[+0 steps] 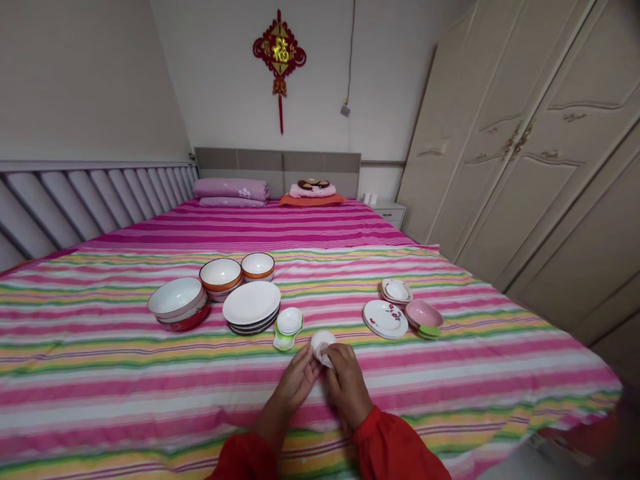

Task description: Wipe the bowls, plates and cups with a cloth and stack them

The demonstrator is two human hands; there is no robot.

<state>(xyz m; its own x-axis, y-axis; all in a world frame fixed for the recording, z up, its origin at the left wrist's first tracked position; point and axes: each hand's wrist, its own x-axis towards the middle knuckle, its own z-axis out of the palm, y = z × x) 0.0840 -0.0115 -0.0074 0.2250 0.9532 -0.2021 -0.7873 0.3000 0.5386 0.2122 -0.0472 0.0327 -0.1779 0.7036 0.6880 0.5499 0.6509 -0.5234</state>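
Both my hands meet over the striped bedspread [150,373], holding a small white dish [321,343] between them. My left hand [296,380] pinches its left side. My right hand [346,383] closes on its right side, with what looks like a white cloth pressed against it. Just beyond lies a small white dish on a green one [289,327]. A stack of white plates [251,305] sits behind that.
Left of the plates stand stacked bowls [177,303] and two orange-rimmed bowls [221,276]. To the right lie a flowered plate [385,318], a pink bowl [424,315] and a small square dish [397,291]. Pillows [231,191] rest at the headboard; a wardrobe [525,167] lines the right.
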